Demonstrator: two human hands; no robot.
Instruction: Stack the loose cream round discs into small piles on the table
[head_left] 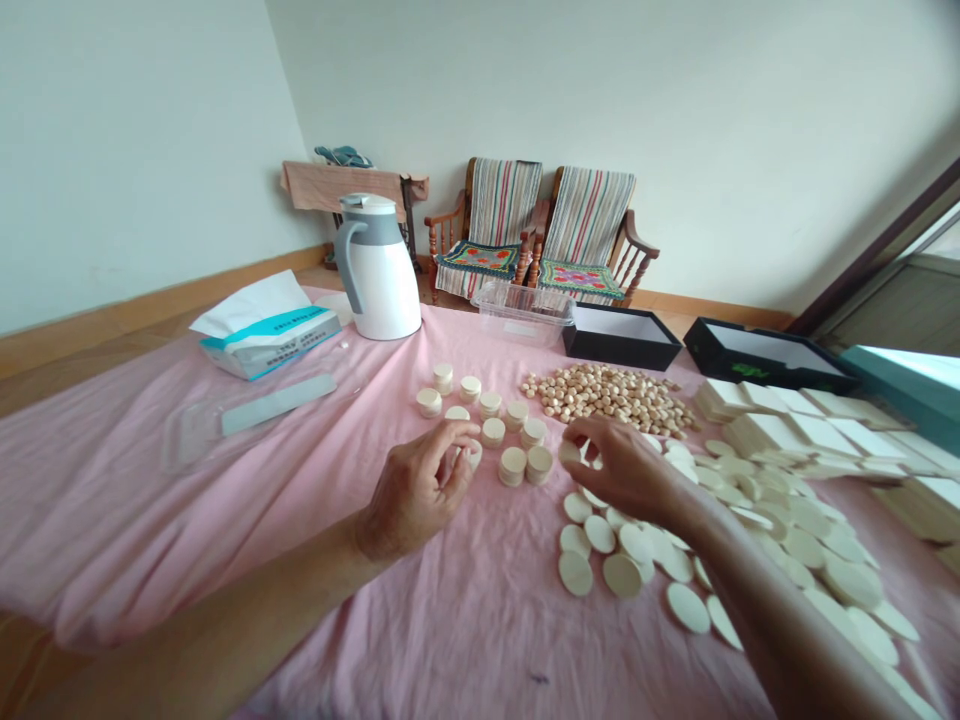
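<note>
Pinching a pale disc [569, 452] in the right hand [619, 470], the left hand [415, 492] seemingly curled on another; short stacks [514, 465] stand centre, many loose discs [622, 575] remain lower right.

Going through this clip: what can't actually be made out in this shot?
In the head view:
The pale disc in the left hand: fingers hide most of it, so its thickness is unclear.
The right hand: its fingers hide whether it grips a disc.
The loose discs: the right forearm covers those beneath it.
The teal box: cut off by the right edge.
The tissue packet: print too small to read.
</note>
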